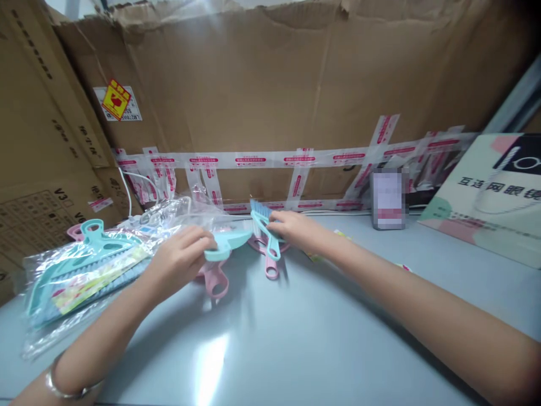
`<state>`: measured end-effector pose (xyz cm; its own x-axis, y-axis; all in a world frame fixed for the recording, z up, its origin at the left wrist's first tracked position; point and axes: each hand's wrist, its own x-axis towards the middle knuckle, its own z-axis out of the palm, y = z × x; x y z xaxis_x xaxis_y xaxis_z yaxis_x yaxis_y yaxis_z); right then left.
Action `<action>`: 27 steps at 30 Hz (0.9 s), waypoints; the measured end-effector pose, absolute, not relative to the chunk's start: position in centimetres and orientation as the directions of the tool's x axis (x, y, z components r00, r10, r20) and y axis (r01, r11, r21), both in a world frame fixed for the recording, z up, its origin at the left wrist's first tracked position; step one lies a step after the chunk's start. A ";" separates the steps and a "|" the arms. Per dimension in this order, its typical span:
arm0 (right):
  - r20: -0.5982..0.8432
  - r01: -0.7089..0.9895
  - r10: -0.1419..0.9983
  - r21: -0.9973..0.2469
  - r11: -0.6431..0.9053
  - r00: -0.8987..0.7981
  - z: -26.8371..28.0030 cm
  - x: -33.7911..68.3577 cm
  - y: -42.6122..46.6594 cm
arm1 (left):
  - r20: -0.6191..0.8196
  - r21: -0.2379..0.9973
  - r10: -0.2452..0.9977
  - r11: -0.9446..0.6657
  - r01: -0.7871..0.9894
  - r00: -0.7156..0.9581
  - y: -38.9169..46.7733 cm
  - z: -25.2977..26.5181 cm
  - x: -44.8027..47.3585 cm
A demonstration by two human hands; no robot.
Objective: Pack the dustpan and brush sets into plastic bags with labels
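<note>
In the head view my left hand (181, 254) is closed on a turquoise dustpan (228, 242), which is tilted above a pink dustpan (216, 282). My right hand (289, 226) grips a small turquoise hand brush (267, 231) with blue bristles; its looped handle points down toward me. Under that brush lies a pink brush (271, 269), mostly covered, with its ringed handle showing. To the left of my left hand rests a clear plastic bag (84, 282) holding another turquoise dustpan and a blue-bristled brush with a printed card.
Large cardboard boxes (236, 84) wall off the back and left of the grey table (270, 349). A phone (387, 198) leans upright at the back right, beside a printed box (494, 197). Crumpled clear plastic (190, 207) and a white cable (128, 192) lie behind my left hand.
</note>
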<state>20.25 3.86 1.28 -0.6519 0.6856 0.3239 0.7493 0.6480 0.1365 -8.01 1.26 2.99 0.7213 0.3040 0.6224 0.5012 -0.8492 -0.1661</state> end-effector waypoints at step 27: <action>0.031 0.934 0.980 -0.311 -0.176 0.195 -11.0 38.5 -14.2 | 0.465 -0.138 0.510 -0.765 0.629 0.723 1.3 0.7 -7.7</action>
